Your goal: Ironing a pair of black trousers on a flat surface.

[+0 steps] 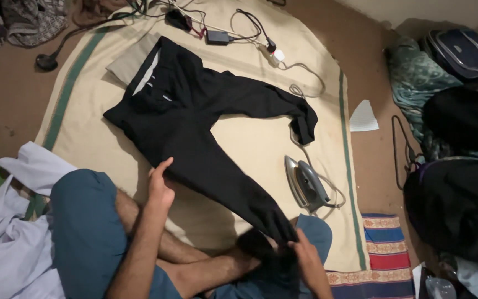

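Head view. Black trousers (195,127): spread flat on a cream blanket (261,144) on the floor, waistband far from me, one leg running toward my lap. My left hand (160,185): open, fingers flat against the edge of the near leg. My right hand (304,256): closed on the hem of that leg. Iron (305,185): standing on the blanket just right of the trousers. White cloth (12,221): heaped beside my left knee.
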